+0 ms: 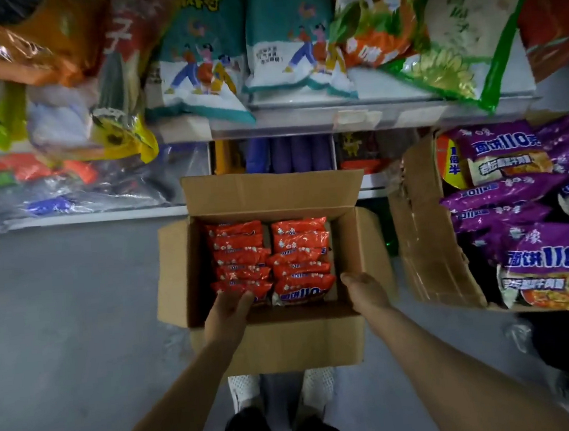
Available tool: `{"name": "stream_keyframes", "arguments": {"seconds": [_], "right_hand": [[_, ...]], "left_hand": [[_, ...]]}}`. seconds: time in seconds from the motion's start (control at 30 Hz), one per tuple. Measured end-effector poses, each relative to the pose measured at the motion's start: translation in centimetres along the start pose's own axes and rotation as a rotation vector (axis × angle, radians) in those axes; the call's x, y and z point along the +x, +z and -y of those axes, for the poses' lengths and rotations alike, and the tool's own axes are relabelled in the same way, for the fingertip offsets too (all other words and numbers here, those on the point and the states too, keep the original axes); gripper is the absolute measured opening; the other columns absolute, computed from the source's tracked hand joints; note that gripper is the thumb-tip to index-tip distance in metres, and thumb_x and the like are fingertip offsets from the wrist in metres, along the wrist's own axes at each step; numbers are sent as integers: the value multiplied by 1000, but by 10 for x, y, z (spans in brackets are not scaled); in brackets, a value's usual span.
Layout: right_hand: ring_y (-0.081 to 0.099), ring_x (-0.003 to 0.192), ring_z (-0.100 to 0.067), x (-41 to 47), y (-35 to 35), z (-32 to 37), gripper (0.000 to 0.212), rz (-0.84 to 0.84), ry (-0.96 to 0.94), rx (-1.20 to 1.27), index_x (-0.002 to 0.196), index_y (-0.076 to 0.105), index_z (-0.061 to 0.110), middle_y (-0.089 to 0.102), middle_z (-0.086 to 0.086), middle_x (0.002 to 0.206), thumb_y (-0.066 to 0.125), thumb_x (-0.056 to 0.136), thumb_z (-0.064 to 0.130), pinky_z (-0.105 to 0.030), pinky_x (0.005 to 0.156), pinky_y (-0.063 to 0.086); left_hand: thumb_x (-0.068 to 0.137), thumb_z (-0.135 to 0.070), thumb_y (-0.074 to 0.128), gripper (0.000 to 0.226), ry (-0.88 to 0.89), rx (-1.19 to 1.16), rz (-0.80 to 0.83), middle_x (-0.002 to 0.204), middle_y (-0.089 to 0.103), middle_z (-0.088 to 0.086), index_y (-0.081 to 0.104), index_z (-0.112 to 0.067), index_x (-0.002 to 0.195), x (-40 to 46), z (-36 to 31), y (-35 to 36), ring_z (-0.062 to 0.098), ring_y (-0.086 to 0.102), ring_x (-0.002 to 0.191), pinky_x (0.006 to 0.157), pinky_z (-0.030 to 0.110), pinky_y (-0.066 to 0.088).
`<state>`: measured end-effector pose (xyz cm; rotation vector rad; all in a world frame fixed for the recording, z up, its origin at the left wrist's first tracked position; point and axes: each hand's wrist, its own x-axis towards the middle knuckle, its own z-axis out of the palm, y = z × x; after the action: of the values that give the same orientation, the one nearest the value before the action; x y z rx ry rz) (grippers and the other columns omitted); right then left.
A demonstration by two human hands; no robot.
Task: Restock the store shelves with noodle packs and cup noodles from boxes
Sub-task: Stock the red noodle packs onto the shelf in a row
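Box (273,343) open, two rows orange noodle packs (270,261); hands: left (228,314) touches pack, right (365,290) grip unclear.

Orange-red noodle packs (270,261) fill a brown box (267,189); purple packs (552,260) lie beside.

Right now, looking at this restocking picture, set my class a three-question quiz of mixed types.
1. True or false: the open box on the floor holds purple packs.
2. The orange noodle packs stand in how many rows? A one, B two, C four.
3. Fill in: the left hand touches the nearest orange ____.

Key: 1 false; 2 B; 3 pack.
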<state>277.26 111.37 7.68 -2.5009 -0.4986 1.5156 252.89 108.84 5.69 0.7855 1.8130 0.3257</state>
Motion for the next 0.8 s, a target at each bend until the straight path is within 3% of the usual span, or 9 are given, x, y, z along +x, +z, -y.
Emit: {"name": "stream_keyframes", "arguments": {"seconds": [0.1,0.23,0.3,0.37,0.47,0.53,0.67,0.73,0.8], "right_hand": [[53,92,-20,33,16,-22,17,15,6,-42,99,55,23,52,7,82,52,103,39,-35,92,49],[52,86,-18,74,33,-44,26,16,-24,-105,84,54,25,53,3,84,49,105,40,-29,79,39],[51,77,-13,96,42,-52,27,31,-43,-157,85,57,23,58,1,89,47,106,38,-26,68,37],[51,75,-12,120,53,-59,26,62,-69,-232,93,61,19,66,-6,105,46,107,36,-23,59,32],[62,103,-24,145,66,-63,31,53,-76,-236,124,62,13,64,-13,128,48,106,34,-27,74,39],[58,121,-30,159,77,-67,42,41,-48,-221,139,51,10,60,-12,135,51,105,35,-30,83,39],[59,121,-28,187,100,-79,44,64,-15,-167,139,51,15,61,-7,134,56,102,38,-36,84,44],[59,123,-29,197,108,-86,48,54,11,-112,141,48,18,60,-6,138,59,100,39,-42,94,49],[55,129,-33,204,113,-90,65,17,54,-64,153,34,19,54,-9,144,63,98,37,-47,102,46]], "left_hand": [[96,-45,62,21,-20,25,1,96,65,-9,57,-28,107,22,31,9,16,62,92,76,32,47],[97,-44,61,22,-29,88,-27,96,64,-4,58,-25,108,54,62,17,17,60,89,74,31,44],[98,-44,59,18,-43,105,-34,91,66,-2,61,-26,97,75,77,19,22,63,88,78,36,50],[100,-43,57,20,-52,96,-35,88,68,-2,61,-29,85,99,89,19,25,65,86,84,43,54],[100,-44,56,24,-63,66,-53,100,70,8,68,-23,103,129,103,18,32,66,93,90,49,55],[98,-50,56,44,-76,101,-52,113,69,12,64,-16,125,150,121,19,34,64,101,91,50,54],[92,-60,58,70,-98,140,-52,138,56,10,43,-20,147,175,138,24,35,57,119,90,45,50],[89,-61,62,79,-101,116,-46,145,50,11,35,-22,152,183,139,29,36,52,127,96,48,48],[91,-53,65,79,-125,95,-43,148,46,12,30,-22,156,190,140,35,38,48,132,102,50,44]]}}
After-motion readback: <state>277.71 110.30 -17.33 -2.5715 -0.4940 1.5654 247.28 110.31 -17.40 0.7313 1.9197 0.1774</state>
